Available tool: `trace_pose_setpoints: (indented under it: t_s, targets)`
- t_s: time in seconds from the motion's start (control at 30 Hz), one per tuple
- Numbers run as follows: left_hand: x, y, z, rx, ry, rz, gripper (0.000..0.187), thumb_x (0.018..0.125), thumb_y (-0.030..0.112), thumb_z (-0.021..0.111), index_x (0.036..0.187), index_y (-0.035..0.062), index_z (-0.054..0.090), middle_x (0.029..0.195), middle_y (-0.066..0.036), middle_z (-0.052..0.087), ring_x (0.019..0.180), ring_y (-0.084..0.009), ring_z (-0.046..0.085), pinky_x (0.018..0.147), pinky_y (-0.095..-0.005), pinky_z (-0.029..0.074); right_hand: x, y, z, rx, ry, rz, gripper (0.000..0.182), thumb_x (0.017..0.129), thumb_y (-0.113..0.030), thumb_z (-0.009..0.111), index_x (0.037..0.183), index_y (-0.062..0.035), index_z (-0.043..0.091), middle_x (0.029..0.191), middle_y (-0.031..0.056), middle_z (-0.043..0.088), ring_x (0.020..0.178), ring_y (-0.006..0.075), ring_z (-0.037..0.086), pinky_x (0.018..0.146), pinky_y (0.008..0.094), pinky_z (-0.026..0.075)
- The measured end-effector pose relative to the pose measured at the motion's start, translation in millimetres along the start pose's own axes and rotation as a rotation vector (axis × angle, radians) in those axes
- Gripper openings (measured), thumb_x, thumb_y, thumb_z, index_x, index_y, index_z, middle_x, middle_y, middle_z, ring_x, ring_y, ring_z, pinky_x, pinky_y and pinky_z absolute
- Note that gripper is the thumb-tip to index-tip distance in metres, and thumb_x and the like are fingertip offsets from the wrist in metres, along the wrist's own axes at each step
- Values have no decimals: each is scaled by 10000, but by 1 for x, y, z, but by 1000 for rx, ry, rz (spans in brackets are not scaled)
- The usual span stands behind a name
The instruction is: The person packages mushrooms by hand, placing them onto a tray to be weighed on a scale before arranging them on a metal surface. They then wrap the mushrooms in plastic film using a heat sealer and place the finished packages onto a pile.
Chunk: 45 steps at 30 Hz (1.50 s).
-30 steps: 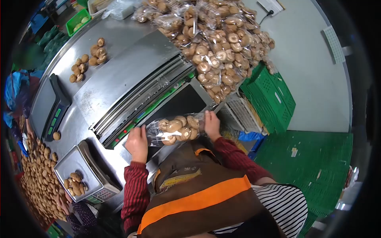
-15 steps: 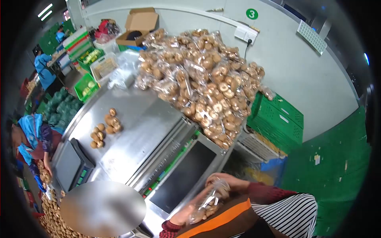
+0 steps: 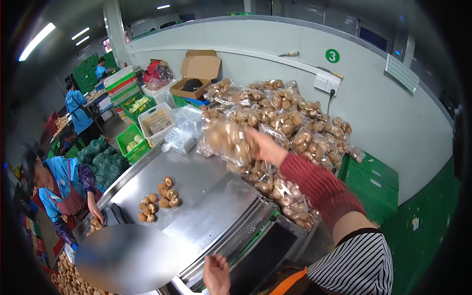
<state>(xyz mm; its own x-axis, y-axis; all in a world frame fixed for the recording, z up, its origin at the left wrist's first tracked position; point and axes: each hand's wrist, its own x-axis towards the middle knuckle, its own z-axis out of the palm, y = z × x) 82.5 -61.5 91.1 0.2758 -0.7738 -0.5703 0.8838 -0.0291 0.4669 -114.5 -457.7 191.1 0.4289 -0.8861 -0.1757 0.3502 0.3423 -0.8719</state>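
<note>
My right hand (image 3: 267,147) reaches out over the packed heap, gripping a clear bag of mushrooms (image 3: 227,141) that is smeared by motion. Below and behind it lies a large pile of bagged mushrooms (image 3: 290,123). Low in the view, by the front edge of the wrapping machine (image 3: 246,248), my left hand (image 3: 216,273) is loosely curled with nothing in it. Several loose brown mushrooms (image 3: 152,204) lie on the steel table (image 3: 196,184), left of the machine.
A co-worker (image 3: 64,191) stands at the left, one hand at mushrooms beside a scale. Loose mushrooms (image 3: 73,275) fill the lower left. Clear plastic bags (image 3: 184,130), an open carton (image 3: 201,69) and crates are at the back; green crates (image 3: 371,182) stand right. A blurred oval hides part of the table.
Both hands were at the bag of mushrooms near my body. My right hand has carried it up and forward to the pile, while my left hand has let go. The view has tilted up.
</note>
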Motion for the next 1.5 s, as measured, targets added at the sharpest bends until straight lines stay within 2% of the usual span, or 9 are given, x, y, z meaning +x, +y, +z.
trace_pose_setpoints:
  t_s: [0.2, 0.43, 0.63, 0.97, 1.23, 1.3, 1.37, 1.4, 1.5]
  targets:
    - [-4, 25, -71, 301, 161, 272, 191, 985, 274, 561, 1014, 91, 606, 936, -18, 618, 848, -148, 559, 776, -298, 448, 101, -38, 37, -97, 183, -59, 416, 936, -395, 627, 1179, -62, 566, 1003, 112, 670, 812, 194, 666, 680, 287, 574]
    - [-68, 32, -112, 467, 622, 856, 156, 941, 121, 626, 961, -32, 609, 823, -39, 636, 756, -115, 567, 710, -258, 458, 39, 177, 200, -616, -487, 345, 285, 963, -255, 590, 1101, -5, 583, 941, 60, 653, 812, 85, 589, 654, 212, 511]
    - [-131, 93, -241, 778, 1548, 1278, 233, 901, 94, 644, 1097, -15, 582, 1087, -104, 550, 1005, -189, 539, 799, -297, 455, -113, 319, 363, -688, -1040, 475, 379, 932, -284, 630, 1191, -13, 577, 1015, 68, 661, 852, 112, 629, 682, 209, 549]
    - [-128, 239, -341, 1302, 1148, 1119, 236, 938, 121, 573, 1094, -47, 632, 1049, -214, 652, 1005, -342, 627, 899, -378, 482, -265, 484, 430, -800, -1054, 1050, 432, 907, -254, 637, 1029, 156, 582, 879, 242, 702, 717, 268, 724, 558, 312, 607]
    - [-87, 264, -357, 1595, 1212, 748, 360, 924, 298, 580, 990, -39, 688, 1014, -269, 639, 954, -436, 582, 872, -497, 449, -251, 480, 426, -889, -841, 743, 269, 912, -178, 564, 972, 81, 611, 810, 144, 680, 679, 199, 712, 527, 282, 572]
    - [-86, 264, -366, 1692, 1133, 669, 428, 915, 339, 546, 902, -70, 670, 938, -328, 617, 939, -473, 570, 859, -537, 437, -241, 461, 430, -1023, -953, 532, 309, 900, -212, 537, 975, 80, 607, 841, 209, 681, 713, 260, 708, 578, 348, 562]
    - [-88, 258, -359, 1652, 964, 612, 438, 935, 306, 526, 971, -119, 627, 1009, -353, 597, 925, -493, 561, 846, -538, 440, -233, 471, 415, -1158, -1024, -86, 346, 867, -239, 539, 974, 85, 599, 855, 271, 665, 792, 361, 683, 678, 429, 543]
    - [-84, 250, -353, 1424, 1003, 622, 483, 941, 370, 523, 1026, -91, 641, 1059, -347, 593, 989, -445, 583, 898, -490, 438, -225, 475, 412, -1156, -969, 155, 358, 842, -228, 541, 1012, 84, 587, 917, 302, 651, 879, 419, 651, 781, 476, 517]
    - [-81, 241, -368, 1440, 916, 618, 460, 945, 355, 543, 970, -96, 628, 864, -283, 655, 810, -408, 638, 763, -452, 484, -223, 476, 401, -1121, -828, -18, 296, 866, -184, 504, 1008, 70, 556, 940, 289, 638, 900, 440, 632, 808, 509, 496]
